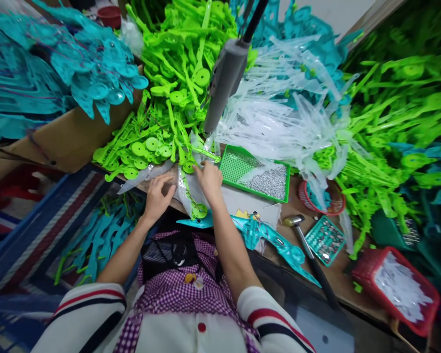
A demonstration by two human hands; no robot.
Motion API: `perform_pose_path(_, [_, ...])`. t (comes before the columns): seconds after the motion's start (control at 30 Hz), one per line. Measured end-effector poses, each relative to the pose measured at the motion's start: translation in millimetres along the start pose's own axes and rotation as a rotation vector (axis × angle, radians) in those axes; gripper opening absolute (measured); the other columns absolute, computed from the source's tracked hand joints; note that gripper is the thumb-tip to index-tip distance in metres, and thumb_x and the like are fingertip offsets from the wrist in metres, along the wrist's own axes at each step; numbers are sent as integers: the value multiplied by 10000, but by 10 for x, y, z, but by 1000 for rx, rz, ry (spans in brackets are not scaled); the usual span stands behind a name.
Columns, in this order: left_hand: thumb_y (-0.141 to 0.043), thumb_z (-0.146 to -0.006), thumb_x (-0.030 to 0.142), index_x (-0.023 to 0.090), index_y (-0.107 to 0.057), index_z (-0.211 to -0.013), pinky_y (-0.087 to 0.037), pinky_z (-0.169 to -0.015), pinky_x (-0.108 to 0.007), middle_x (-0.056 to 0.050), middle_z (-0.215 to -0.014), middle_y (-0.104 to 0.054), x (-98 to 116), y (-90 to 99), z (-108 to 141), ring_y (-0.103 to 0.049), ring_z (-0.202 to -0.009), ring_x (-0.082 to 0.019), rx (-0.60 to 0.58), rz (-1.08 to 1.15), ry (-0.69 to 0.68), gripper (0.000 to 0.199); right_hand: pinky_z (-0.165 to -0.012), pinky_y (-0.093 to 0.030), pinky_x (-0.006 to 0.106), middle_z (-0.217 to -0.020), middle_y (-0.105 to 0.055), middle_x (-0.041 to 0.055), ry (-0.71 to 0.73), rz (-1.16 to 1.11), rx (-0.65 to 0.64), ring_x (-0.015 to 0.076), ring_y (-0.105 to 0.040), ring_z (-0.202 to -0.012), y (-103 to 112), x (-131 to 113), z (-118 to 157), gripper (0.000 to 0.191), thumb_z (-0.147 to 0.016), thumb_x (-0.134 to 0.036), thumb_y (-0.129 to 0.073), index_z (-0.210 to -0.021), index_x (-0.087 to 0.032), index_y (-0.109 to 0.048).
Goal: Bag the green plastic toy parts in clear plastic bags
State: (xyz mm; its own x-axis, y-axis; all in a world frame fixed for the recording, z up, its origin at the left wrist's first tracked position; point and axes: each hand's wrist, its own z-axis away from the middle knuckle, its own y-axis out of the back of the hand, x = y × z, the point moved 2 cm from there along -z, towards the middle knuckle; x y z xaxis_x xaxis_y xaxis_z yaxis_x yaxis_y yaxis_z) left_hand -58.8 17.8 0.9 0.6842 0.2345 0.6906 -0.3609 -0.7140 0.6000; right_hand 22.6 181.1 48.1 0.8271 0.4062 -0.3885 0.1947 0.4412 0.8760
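Observation:
Under the tip of a grey power screwdriver (226, 83), my right hand (208, 180) has its fingers closed at the upper end of a lime-green part (199, 211) with clear plastic along it. My left hand (159, 196) rests at the table edge, fingers curved with a gap between thumb and forefinger, nothing visible in it. Beside it lies a translucent strip (145, 176). A turquoise bow-shaped part (259, 230) lies along the table's front edge, partly behind my right forearm. A green tray (230, 169) of small metal screws is right of my right hand.
Heaps of lime-green parts (176, 59) and translucent strips (272, 122) rise behind. To the right are a hammer (308, 250), a teal tray (325, 240), a round red basket (330, 198) and a red bin (367, 274). A blue crate (33, 235) stands at lower left.

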Motion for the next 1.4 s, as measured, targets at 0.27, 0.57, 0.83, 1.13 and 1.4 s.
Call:
perform_pose_path(0.27, [-503,-931,332,170,-600,-1179,-460,-1011,-412,-118,-1179,-668,127,-201,-310,-602,-1144,-243,-115,43,-32,312,-843,-494,363,-1070,-731,109,58,6,65,254,-682,-1002,-10,37,-11,297,-953,-350,-460,-1119,-187,-644])
perform_pose_path(0.57, [-504,-932,484,254,-349,-1360,-523,-922,-381,-105,-1201,-615,503,-387,-333,-639,-1069,-205,-217,677,400,509,-635,-485,277,-738,-669,41,422,-197,405,163,-627,-652,30,403,693,209,-903,-338,-531,-906,-193,-682])
perform_pose_path(0.83, [-491,-833,274,324,-350,-1212,-566,-833,-328,-9,-1055,-639,830,-185,35,-675,-1010,-172,-74,1128,571,408,-1022,-523,372,-1396,-567,112,823,-427,169,210,-563,-1280,38,631,1147,455,-936,-322,-550,-1386,-266,-513])
perform_pose_path(1.13, [-376,-885,225,321,-284,-1321,-512,-992,-436,-93,-1374,-578,604,-33,205,-571,-1263,-205,-87,1030,581,455,-964,-562,343,-1242,-672,109,854,-536,106,193,-650,-1155,-187,472,1168,367,-897,-340,-617,-1248,-236,-629])
perform_pose_path(1.4, [-508,-923,395,204,-622,-1033,-452,-1048,-428,-104,-1180,-667,234,68,93,-602,-1171,-234,81,368,274,248,-944,-568,364,-1163,-697,93,749,-518,147,199,-679,-1080,-51,776,1093,326,-853,-254,-617,-1176,-243,-663])
